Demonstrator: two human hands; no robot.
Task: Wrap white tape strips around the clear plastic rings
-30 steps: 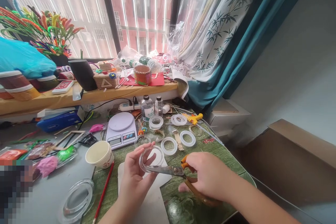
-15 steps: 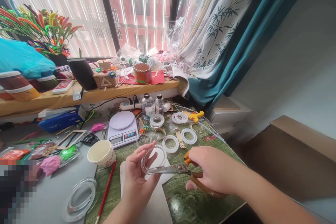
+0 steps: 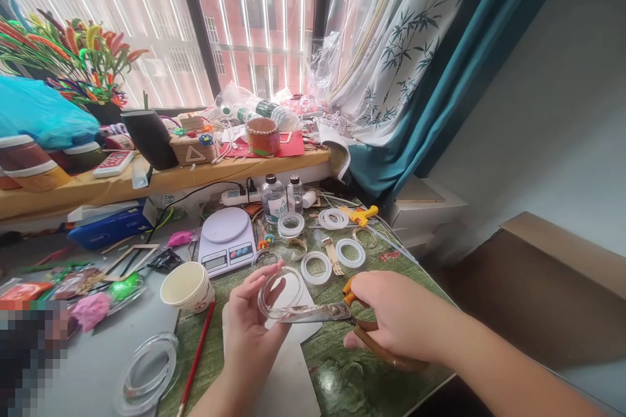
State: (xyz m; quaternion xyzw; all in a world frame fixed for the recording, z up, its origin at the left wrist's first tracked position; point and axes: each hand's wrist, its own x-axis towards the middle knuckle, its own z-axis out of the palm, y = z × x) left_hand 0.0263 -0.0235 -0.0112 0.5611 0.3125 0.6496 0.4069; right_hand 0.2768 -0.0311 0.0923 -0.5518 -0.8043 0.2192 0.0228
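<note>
My left hand [image 3: 254, 319] is closed on a clear resin bangle [image 3: 261, 293], held tilted above white paper [image 3: 288, 371]. In my right hand [image 3: 391, 313] is a pair of scissors [image 3: 337, 313] with orange-brown handles. Their blades lie against the bangle's lower edge, close to my left thumb. Whether the blade tips pinch a bit of the rim, I cannot tell. Beyond my hands lie white ring moulds [image 3: 316, 268] and another clear bangle [image 3: 267, 260]. More clear rings [image 3: 147, 368] rest at the lower left.
A paper cup [image 3: 186, 287] and a red-handled brush [image 3: 198, 355] stand left of my hands. Behind are a kitchen scale [image 3: 227, 241], two bottles [image 3: 274, 199] and a yellow glue gun [image 3: 362, 215]. A cluttered ledge [image 3: 293, 166] runs below the window.
The view has shifted slightly. My left hand and the bangle have moved a little to the left along the scissor blades. Both hands keep their hold.
</note>
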